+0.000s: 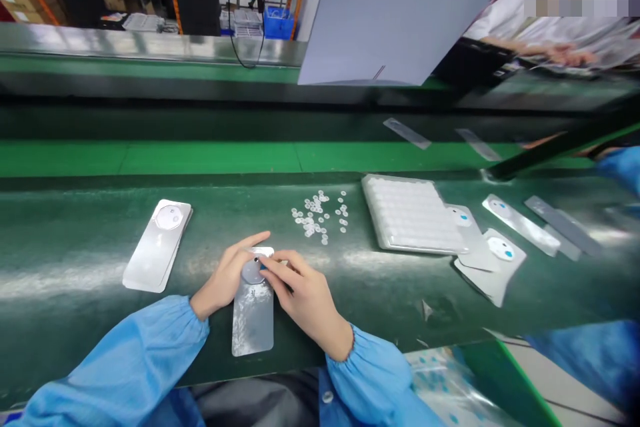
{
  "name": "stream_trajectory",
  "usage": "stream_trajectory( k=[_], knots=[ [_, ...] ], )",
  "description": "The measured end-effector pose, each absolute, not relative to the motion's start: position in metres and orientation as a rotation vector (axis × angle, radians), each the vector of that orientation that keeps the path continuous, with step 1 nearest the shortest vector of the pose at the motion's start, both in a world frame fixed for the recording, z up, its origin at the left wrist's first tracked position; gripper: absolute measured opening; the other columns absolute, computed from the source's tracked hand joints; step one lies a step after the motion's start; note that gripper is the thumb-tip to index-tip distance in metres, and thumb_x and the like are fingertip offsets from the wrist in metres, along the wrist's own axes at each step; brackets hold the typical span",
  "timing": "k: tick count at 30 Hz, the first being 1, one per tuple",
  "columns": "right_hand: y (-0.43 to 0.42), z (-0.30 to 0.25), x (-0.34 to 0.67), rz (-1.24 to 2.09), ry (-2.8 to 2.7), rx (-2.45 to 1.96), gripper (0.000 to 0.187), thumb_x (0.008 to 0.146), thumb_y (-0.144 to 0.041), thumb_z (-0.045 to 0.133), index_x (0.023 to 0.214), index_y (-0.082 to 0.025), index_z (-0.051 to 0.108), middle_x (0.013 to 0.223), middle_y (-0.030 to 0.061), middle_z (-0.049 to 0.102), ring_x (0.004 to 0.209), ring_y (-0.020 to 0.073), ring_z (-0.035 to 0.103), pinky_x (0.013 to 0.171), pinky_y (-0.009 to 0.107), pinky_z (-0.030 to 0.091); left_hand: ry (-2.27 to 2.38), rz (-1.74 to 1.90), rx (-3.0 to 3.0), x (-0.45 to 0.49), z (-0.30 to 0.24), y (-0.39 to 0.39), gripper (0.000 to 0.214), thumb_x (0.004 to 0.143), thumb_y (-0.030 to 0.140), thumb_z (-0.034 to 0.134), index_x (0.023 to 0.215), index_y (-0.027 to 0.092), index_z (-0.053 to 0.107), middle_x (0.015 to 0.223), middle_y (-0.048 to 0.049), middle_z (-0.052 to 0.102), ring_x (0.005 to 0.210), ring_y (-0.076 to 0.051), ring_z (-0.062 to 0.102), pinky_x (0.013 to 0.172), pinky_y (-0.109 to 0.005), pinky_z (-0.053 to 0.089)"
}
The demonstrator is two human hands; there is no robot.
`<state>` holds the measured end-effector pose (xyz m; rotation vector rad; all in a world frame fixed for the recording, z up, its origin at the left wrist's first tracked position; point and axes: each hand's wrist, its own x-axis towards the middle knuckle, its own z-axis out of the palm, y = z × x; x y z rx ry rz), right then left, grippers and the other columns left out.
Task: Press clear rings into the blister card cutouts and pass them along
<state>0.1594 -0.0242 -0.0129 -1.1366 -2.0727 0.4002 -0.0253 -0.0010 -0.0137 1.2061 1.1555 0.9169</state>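
Fingers (283,268) of both hands (225,277) (310,303) hold grey disc (253,272) on silver panel (253,323).

Beneath the fingers (280,268), a smooth silvery panel (253,323) is shining; beyond them, small clear plastic discs (315,217) are glinting and a white plastic tray (413,213) is gleaming, while matt blue cloth sleeves (370,373) are bunching behind them on glossy green belting (75,260).

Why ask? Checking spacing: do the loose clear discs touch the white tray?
No, the clear discs lie apart from the white tray.
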Motion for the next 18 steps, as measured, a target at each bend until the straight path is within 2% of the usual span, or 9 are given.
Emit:
stream_trajectory(
  k=[5,10,13,14,16,18],
  knots=[
    [-0.025,-0.02,0.159,0.33,-2.084,-1.162,0.024,0.107,-0.023,0.052,0.114,-0.024,0.075,0.104,0.008,0.074,0.084,0.018,0.073,0.076,0.029,0.061,1.127,0.886,1.134,-0.024,-0.016,-0.003,0.046,0.094,0.027,0.049,0.133,0.02,0.071,0.15,-0.0053,0.061,0.138,-0.029,0.052,0.117,-0.04,0.035],
    [-0.022,-0.017,0.157,0.397,-2.078,-1.176,0.02,0.106,-0.023,0.052,0.105,-0.022,0.072,0.099,0.0077,0.072,0.081,0.0181,0.071,0.066,0.028,0.059,1.147,0.876,1.105,-0.023,-0.013,-0.004,0.045,0.093,0.028,0.05,0.132,0.021,0.072,0.149,-0.0055,0.061,0.135,-0.029,0.053,0.114,-0.039,0.037],
    [-0.02,-0.015,0.158,0.542,-1.989,-1.116,0.019,0.105,-0.022,0.052,0.109,-0.023,0.07,0.1,0.0079,0.071,0.085,0.019,0.071,0.071,0.029,0.06,1.146,0.909,1.104,-0.022,-0.011,-0.003,0.046,0.092,0.028,0.05,0.131,0.02,0.072,0.145,-0.0064,0.064,0.128,-0.027,0.057,0.107,-0.035,0.042],
    [-0.02,-0.015,0.16,0.577,-1.945,-1.104,0.019,0.105,-0.021,0.052,0.112,-0.023,0.07,0.101,0.0082,0.071,0.085,0.0189,0.07,0.071,0.03,0.06,1.136,0.917,1.099,-0.022,-0.011,-0.002,0.048,0.09,0.028,0.052,0.134,0.02,0.07,0.137,-0.0073,0.068,0.119,-0.026,0.061,0.1,-0.033,0.046],
    [-0.021,-0.014,0.164,0.632,-1.851,-1.134,0.019,0.103,-0.021,0.054,0.115,-0.022,0.07,0.105,0.0087,0.069,0.073,0.0161,0.067,0.061,0.028,0.057,1.096,0.904,1.072,-0.021,-0.009,-0.001,0.061,0.083,0.024,0.06,0.144,0.018,0.061,0.109,-0.0063,0.076,0.091,-0.02,0.066,0.079,-0.029,0.049],
    [-0.023,-0.012,0.169,0.675,-1.767,-1.196,0.018,0.102,-0.022,0.059,0.115,-0.022,0.071,0.106,0.0081,0.067,0.058,0.0111,0.059,0.047,0.025,0.049,1.052,0.877,1.037,-0.02,-0.007,0.001,0.079,0.075,0.019,0.067,0.152,0.015,0.049,0.085,-0.0008,0.073,0.067,-0.014,0.058,0.063,-0.024,0.043]
  ],
)
